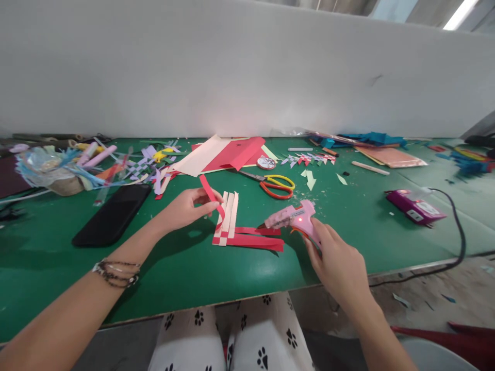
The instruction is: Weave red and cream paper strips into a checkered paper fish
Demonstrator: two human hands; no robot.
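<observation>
My left fingers [208, 208] pinch up a red paper strip [209, 188], likely giving room to the hot-glue gun [306, 221] my right fingers [315, 257] clasp.

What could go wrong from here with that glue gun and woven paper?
Burns: the light on the glue gun is lit, so its nozzle may be hot; the left hand could touch it.
Smears: the nozzle is close to the red strips, so glue might drip.
Shifting: the curled strip in the left hand could tug the cream strips askew.
</observation>
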